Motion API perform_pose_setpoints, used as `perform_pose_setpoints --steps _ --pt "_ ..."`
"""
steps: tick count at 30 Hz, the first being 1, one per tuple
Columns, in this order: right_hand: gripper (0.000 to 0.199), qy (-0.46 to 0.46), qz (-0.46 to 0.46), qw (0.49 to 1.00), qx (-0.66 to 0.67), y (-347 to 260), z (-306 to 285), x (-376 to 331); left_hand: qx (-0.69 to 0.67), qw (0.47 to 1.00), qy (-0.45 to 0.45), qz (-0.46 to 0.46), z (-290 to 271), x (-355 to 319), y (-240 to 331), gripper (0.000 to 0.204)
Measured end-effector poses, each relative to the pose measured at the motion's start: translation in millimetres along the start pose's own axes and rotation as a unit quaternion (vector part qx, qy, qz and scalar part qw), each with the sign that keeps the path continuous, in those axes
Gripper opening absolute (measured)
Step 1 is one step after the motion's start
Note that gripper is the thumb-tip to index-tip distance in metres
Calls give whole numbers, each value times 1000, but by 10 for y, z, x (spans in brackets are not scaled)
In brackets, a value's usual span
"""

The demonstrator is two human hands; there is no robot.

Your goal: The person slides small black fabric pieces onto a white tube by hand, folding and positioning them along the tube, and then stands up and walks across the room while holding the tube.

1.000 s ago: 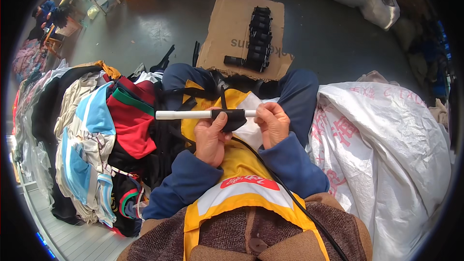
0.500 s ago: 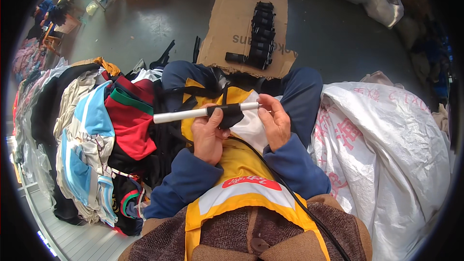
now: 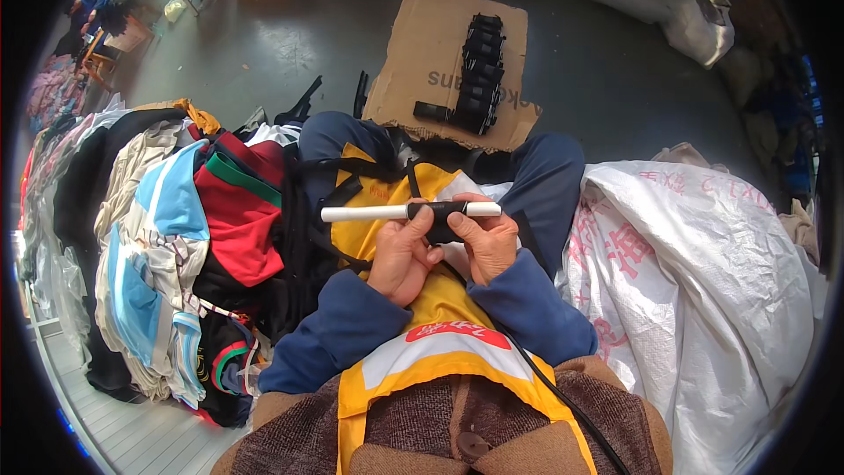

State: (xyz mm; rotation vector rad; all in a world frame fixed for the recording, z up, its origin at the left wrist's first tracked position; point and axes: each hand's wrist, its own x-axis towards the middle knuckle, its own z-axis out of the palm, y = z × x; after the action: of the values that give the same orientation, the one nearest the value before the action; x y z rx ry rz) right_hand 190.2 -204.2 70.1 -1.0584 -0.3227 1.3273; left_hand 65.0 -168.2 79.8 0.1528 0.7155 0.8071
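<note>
A white rod or tube (image 3: 365,213) lies level across my lap, with a black band of cloth-like material (image 3: 440,227) wrapped around its right half. My left hand (image 3: 403,261) is closed on the band's left end, thumb on top. At the band's right end my right hand (image 3: 491,251) also grips, its thumb pressing on the black material and its fingers behind the rod. The rod's bare white ends stick out on both sides, the left one longer. What the fingers behind the rod do is hidden. Beneath my hands is a yellow and white apron (image 3: 431,303).
Several black rolled pieces (image 3: 479,75) stand in a row on a flattened cardboard sheet (image 3: 413,44) beyond my knees. Piled clothes (image 3: 237,220) are at my left. A big white woven sack (image 3: 694,273) bulges at my right. A black cable (image 3: 549,374) runs over my apron.
My right hand has moved from the rod's right tip onto the black band, next to my left hand. The rod has shifted right and turned nearly level.
</note>
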Motion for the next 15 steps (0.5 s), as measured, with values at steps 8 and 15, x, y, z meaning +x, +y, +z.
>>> perform_pose_setpoints --steps 8,15 --pt "26 8 13 993 118 50 -65 57 55 994 39 86 43 -9 14 20" --pt "26 28 55 993 102 29 -63 47 143 990 -7 17 46 -27 -27 20"
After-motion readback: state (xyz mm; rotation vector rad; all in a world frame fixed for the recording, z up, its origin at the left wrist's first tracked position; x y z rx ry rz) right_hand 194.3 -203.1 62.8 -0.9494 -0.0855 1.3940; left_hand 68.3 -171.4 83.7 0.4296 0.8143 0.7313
